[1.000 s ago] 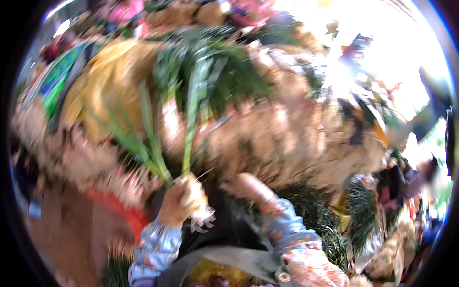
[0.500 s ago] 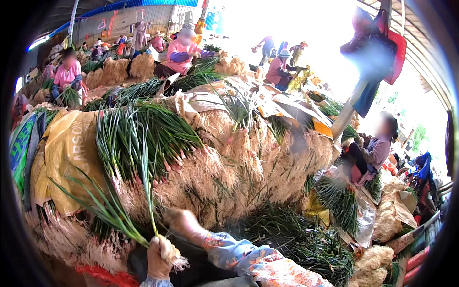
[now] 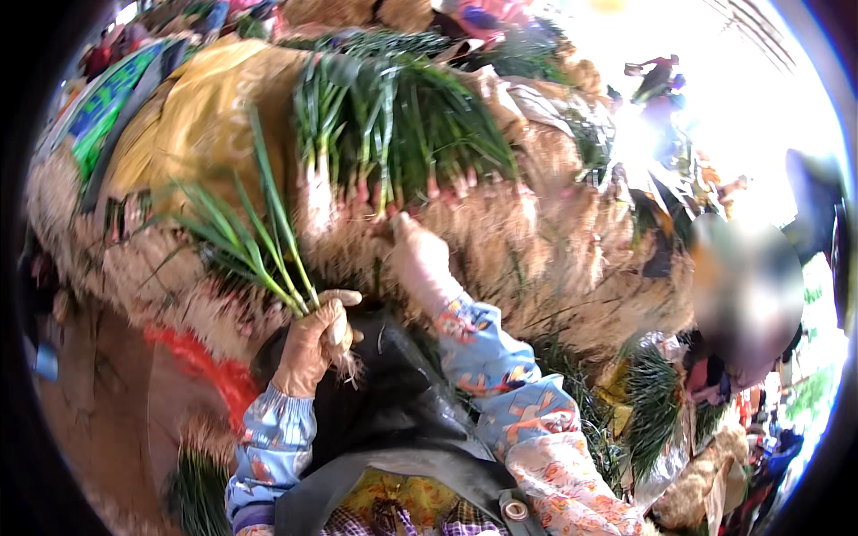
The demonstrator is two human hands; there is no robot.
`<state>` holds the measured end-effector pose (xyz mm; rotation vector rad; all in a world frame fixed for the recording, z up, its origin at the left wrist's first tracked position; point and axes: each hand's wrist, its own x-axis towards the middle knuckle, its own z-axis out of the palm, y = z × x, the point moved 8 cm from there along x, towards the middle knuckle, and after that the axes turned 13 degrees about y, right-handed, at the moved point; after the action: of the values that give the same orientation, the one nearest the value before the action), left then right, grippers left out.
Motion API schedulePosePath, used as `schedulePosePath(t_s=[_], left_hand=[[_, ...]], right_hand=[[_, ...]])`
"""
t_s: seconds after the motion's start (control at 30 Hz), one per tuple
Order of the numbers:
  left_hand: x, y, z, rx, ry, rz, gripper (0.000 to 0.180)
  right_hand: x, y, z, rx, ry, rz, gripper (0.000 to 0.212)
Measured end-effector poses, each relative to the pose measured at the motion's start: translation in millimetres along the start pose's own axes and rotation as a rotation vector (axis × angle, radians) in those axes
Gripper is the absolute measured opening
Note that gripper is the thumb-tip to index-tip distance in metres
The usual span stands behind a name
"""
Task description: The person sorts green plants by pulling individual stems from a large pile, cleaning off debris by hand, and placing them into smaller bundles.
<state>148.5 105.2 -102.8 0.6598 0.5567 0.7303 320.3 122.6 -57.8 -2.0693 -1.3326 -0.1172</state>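
Note:
My gloved left hand [image 3: 315, 344] is closed around a few green onions [image 3: 268, 259], their leaves fanning up and left and pale roots hanging below the fist. My right hand [image 3: 422, 257] reaches up to the front of a heap of green onions [image 3: 420, 134]. Its fingers are bent together at the pinkish base of a stalk there; motion blur softens the fingertips. The heap lies with dark green leaves toward the back and a thick mat of tan roots [image 3: 509, 232] facing me.
A yellow woven sack [image 3: 219, 116] covers the heap's left part. A black apron [image 3: 384, 384] covers my lap. Loose green leaves [image 3: 581, 402] and another onion bundle [image 3: 654, 393] lie to the right, near another person. Red netting [image 3: 206, 371] lies at lower left.
The view has tilted down. My right hand has moved from beside the left hand up to the heap's stalks. The left hand still holds its green onions.

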Motion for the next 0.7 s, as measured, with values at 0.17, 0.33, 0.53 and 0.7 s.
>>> schedulePosePath(t_s=[0.17, 0.33, 0.53, 0.7], left_hand=[[-0.3, 30.3, -25.2, 0.267, 0.208, 0.154, 0.029], [25.4, 38.7, 7.1, 0.396, 0.222, 0.225, 0.036], [62.1, 27.2, 32.4, 0.629, 0.234, 0.32, 0.029], [77.4, 22.6, 28.1, 0.604, 0.181, 0.254, 0.022]], right_hand=[[13.0, 4.7, -1.5, 0.348, -0.19, 0.087, 0.01], [5.7, -8.4, -43.6, 0.381, -0.09, 0.094, 0.011], [-13.8, -17.1, -36.0, 0.434, -0.108, -0.043, 0.018], [-24.6, -11.2, -19.2, 0.218, -0.072, -0.268, 0.015]])
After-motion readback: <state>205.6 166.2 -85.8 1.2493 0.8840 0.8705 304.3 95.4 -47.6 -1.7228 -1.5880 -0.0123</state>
